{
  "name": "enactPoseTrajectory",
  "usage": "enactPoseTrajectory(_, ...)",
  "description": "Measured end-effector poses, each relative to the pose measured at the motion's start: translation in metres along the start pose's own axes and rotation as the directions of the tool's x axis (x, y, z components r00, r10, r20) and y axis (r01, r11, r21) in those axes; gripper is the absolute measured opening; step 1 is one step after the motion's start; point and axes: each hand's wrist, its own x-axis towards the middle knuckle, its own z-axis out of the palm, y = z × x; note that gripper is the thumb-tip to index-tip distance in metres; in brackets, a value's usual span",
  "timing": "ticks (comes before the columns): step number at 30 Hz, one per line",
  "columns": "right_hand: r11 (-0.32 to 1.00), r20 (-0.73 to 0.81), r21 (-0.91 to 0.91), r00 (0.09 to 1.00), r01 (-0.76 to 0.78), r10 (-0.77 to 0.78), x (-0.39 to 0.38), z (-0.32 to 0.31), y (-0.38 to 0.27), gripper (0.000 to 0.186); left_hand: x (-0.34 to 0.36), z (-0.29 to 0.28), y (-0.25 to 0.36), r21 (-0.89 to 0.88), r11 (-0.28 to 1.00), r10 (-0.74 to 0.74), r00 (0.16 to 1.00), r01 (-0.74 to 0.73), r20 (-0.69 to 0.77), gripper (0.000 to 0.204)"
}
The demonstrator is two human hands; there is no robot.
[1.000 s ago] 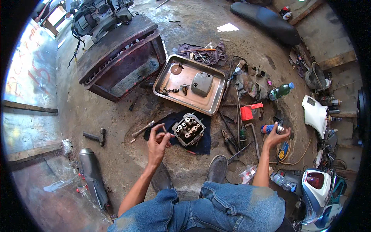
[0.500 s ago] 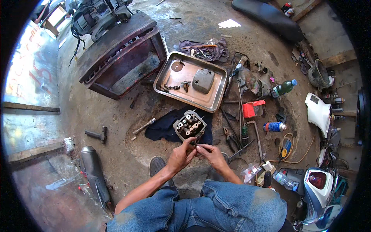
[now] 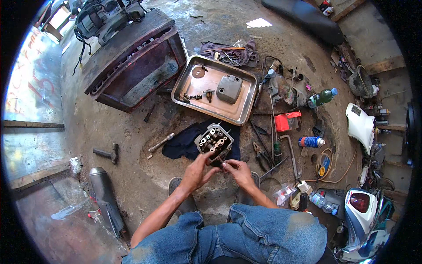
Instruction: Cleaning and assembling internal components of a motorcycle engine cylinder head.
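Note:
A metal engine cylinder head [image 3: 215, 140] rests on a dark blue cloth [image 3: 180, 147] in front of my feet, its open side with the valve parts facing up. My left hand [image 3: 194, 174] reaches to its near edge, index finger stretched toward the inside and thumb apart. To the right, my right hand [image 3: 238, 173] has its thumb and fingertips pinched together by the head's near right edge. Whatever lies in that pinch is too small and dark to name. Beyond the cloth stands a metal tray [image 3: 184, 104] holding a grey cover [image 3: 230, 89], a sprocket [image 3: 198, 72] and several small parts.
Pliers [image 3: 262, 157], a red box [image 3: 287, 121], a spray can [image 3: 311, 141] and a green bottle [image 3: 322, 98] lie on the right. A hammer [image 3: 107, 153], a socket tool [image 3: 161, 142] and an exhaust silencer [image 3: 105, 198] are on the left. A wooden crate [image 3: 136, 66] stands behind.
My hands were together at the head's near edge. The left has moved apart and its index finger now reaches over the head; the right stays pinched, nearly in place. The view shifted slightly.

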Motion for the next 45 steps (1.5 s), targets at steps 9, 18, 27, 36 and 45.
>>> enactPoseTrajectory(9, 0.953, -0.073, -0.297, 0.994, 0.06, -0.085, 0.008, 0.008, -0.029, 0.034, 0.009, -0.01, -0.026, 0.203, 0.972, -0.051, 0.948, 0.12, -0.315, 0.039)
enactPoseTrajectory(18, 0.901, -0.085, -0.396, 0.97, 0.176, -0.227, 0.009, 0.018, -0.051, 0.028, 0.01, -0.001, -0.027, 0.351, 0.923, -0.044, 0.948, 0.16, -0.315, 0.033)
enactPoseTrajectory(27, 0.894, -0.139, -0.415, 0.959, 0.17, -0.247, 0.006, 0.028, -0.056, 0.026, 0.014, 0.0, -0.028, 0.26, 0.952, -0.08, 0.949, 0.164, -0.304, 0.028)
enactPoseTrajectory(36, 0.888, -0.192, -0.397, 0.925, 0.231, -0.327, 0.006, 0.047, -0.049, 0.023, 0.012, -0.002, -0.037, 0.195, 0.977, -0.032, 0.961, 0.088, -0.273, 0.027)
enactPoseTrajectory(45, 0.791, -0.211, -0.532, 0.857, 0.302, -0.47, 0.014, 0.046, -0.046, 0.023, 0.013, 0.002, -0.039, 0.184, 0.981, -0.006, 0.96, 0.059, -0.279, 0.023)
